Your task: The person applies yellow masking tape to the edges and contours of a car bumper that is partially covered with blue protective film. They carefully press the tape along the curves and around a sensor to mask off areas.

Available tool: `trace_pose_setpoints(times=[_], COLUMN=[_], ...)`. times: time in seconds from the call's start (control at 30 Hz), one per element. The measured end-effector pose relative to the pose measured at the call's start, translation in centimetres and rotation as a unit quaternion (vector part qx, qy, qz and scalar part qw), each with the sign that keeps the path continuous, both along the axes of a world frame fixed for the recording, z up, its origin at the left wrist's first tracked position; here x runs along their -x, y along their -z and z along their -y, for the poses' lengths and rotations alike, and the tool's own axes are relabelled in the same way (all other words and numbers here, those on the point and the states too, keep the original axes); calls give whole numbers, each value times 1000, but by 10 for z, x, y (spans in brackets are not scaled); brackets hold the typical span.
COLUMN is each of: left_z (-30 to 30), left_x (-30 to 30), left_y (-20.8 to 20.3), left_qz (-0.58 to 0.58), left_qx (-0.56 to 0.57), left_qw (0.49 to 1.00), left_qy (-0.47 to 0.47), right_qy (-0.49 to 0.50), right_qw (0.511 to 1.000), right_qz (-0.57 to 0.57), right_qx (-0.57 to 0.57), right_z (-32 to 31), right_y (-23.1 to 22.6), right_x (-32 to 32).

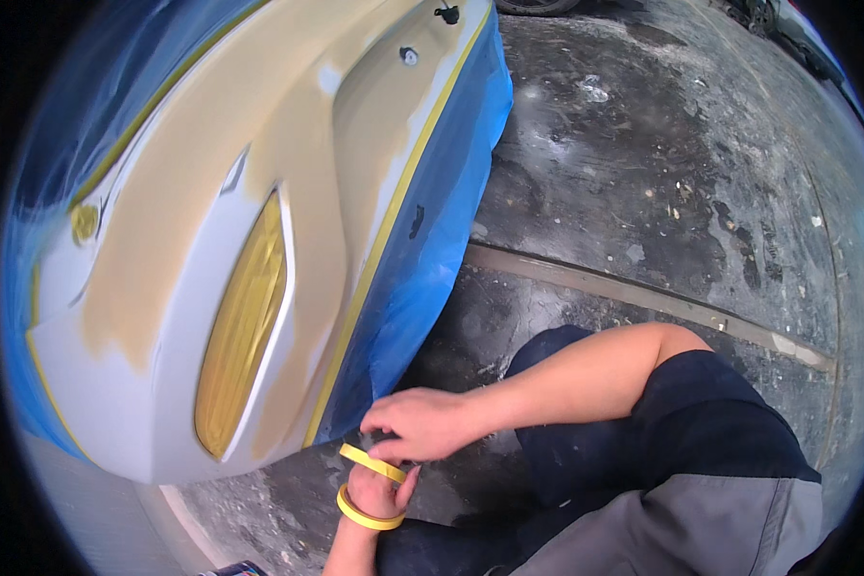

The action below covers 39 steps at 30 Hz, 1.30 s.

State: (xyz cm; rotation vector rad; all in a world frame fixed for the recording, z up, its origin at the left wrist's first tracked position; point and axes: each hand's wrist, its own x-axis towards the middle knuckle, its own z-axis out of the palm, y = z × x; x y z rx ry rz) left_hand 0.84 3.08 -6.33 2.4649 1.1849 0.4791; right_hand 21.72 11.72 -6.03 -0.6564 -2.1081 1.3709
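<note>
Low in front of me, my left hand (372,492) has a yellow tape roll (386,468) around its front part, its thumb up beside the ring. A second yellow tape roll (367,520) sits around the left wrist like a bracelet. Reaching in from the right, my right hand (420,422) has bent fingers just above the upper roll. Whether a tape end is between those fingertips is hidden. Beside both hands stands a white car body section (125,432) with beige patches, its long lamp-shaped area (245,336) covered in yellow tape strips.
Blue masking film (422,278) hangs along the panel's right edge behind a yellow tape line (394,216). More blue film (77,144) covers the left side. A metal strip (643,300) crosses the stained dark floor (614,163). A car wheel (538,5) shows at the top.
</note>
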Motion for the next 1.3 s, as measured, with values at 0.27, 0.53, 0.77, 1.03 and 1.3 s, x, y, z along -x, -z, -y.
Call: trace_pose_setpoints(times=[0.27, 0.53, 0.77, 1.03, 1.3], left_z=[-11, -10, -15, -2, 6], left_x=[2, -31, -30, -6, 14], left_y=[1, 4, 1, 4, -11], left_qz=[-22, -32, -38, -89, -2], left_qx=[-90, -56, -29, 23, 22], left_qw=[995, 998, 999, 995, 998], left_qy=[-27, -7, -14, 34, 66], right_qy=[-68, -118, -62, -123, -17], right_qw=[996, 993, 998, 992, 997], right_qz=[16, 20, 3, 14, -5], right_qx=[-62, -5, 30, 33, -75], right_z=[12, -12, -24, -26, 0], right_y=[-3, 2, -1, -1, -29], right_x=[-7, -20, -24, -2, 6])
